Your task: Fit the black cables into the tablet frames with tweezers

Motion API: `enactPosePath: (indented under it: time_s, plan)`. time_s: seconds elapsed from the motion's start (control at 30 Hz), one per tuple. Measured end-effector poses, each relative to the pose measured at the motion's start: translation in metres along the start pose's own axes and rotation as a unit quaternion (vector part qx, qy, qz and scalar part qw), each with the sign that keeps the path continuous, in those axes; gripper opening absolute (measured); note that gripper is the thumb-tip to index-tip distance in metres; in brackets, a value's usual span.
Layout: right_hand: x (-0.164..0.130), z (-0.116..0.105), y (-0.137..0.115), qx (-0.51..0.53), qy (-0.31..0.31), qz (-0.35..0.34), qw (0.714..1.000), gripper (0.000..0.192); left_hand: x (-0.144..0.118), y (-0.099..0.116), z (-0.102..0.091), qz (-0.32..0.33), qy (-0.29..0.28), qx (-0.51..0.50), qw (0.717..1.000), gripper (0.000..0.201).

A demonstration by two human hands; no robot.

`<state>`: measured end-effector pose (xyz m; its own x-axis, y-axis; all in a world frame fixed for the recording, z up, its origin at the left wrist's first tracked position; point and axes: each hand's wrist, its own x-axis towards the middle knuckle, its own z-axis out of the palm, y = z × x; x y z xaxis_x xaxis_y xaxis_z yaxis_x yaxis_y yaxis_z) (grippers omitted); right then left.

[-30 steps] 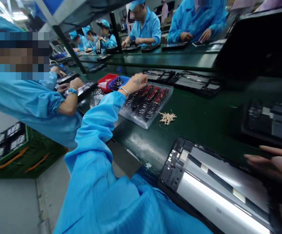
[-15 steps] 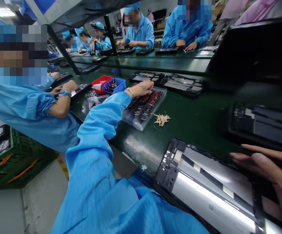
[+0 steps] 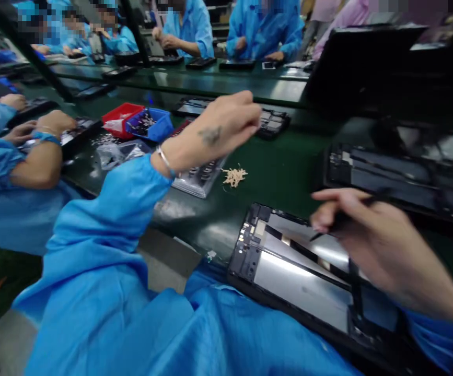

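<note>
Hands at work over a green bench (image 3: 289, 172). The left hand (image 3: 214, 133) is raised above the clear plastic parts tray (image 3: 198, 180), fingers (image 3: 250, 112) drawn together at the tips in a narrow pinch; whatever sits between them is too small and blurred to tell. A thin metal bracelet (image 3: 165, 162) circles that wrist above a blue smock sleeve (image 3: 124, 209).

The right hand (image 3: 379, 250) is closed around a thin black stylus-like tool (image 3: 347, 219), held pen-fashion, its tip pointing down at the opened black tablet chassis with silver inner panel (image 3: 289, 266). The chassis lies flat at the near edge of the bench, directly before the person, partly under the right hand.

Just right of the tray: a small heap of pale wooden splinters (image 3: 234, 176). Beyond the tray, side by side: a red plastic bin (image 3: 122, 116) and a blue plastic bin (image 3: 151, 125) holding small dark parts. Further black chassis (image 3: 398, 172) lie to the right, and another (image 3: 273, 122) behind the left hand.

At left, a co-worker's forearm with a blue wristband (image 3: 44, 138) rests on the bench. Other people in blue smocks (image 3: 187, 28) sit along the far bench.
</note>
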<state>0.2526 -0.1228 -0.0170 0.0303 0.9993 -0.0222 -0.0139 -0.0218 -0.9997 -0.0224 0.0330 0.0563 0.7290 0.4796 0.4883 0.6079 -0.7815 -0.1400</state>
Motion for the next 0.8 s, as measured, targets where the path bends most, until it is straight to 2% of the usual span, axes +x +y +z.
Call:
enactPosePath:
  time_s: [0.07, 0.13, 0.2, 0.27, 0.53, 0.63, 0.7, 0.8]
  plan:
    - [0.002, 0.018, -0.001, 0.104, -0.075, 0.077, 0.989, 0.031, -0.004, 0.053, -0.001, 0.100, 0.037, 0.029, 0.994, 0.036]
    - [0.003, 0.026, 0.002, 0.169, -0.097, 0.109, 0.975, 0.029, -0.011, 0.091, 0.006, 0.260, 0.095, 0.064, 0.959, 0.038]
    - [0.000, 0.026, 0.005, 0.192, -0.075, 0.117, 0.971, 0.030, -0.017, 0.112, 0.018, 0.371, 0.162, 0.085, 0.910, 0.034]
    - [-0.004, 0.022, 0.006, 0.193, -0.042, 0.118, 0.973, 0.028, -0.018, 0.120, 0.029, 0.410, 0.205, 0.086, 0.885, 0.031]
    - [-0.003, 0.015, 0.008, 0.138, -0.003, 0.097, 0.986, 0.026, -0.013, 0.124, 0.047, 0.445, 0.223, 0.035, 0.867, 0.019]
    - [-0.001, 0.016, 0.009, 0.078, 0.010, 0.044, 0.996, 0.024, -0.015, 0.121, 0.049, 0.440, 0.228, -0.014, 0.868, 0.017]
    - [0.000, 0.015, 0.008, 0.019, 0.030, -0.013, 0.999, 0.022, -0.017, 0.118, 0.047, 0.374, 0.223, -0.040, 0.900, 0.019]
    - [-0.001, 0.013, 0.006, -0.080, 0.051, -0.096, 0.991, 0.016, -0.019, 0.115, 0.042, 0.217, 0.184, -0.018, 0.959, 0.023]
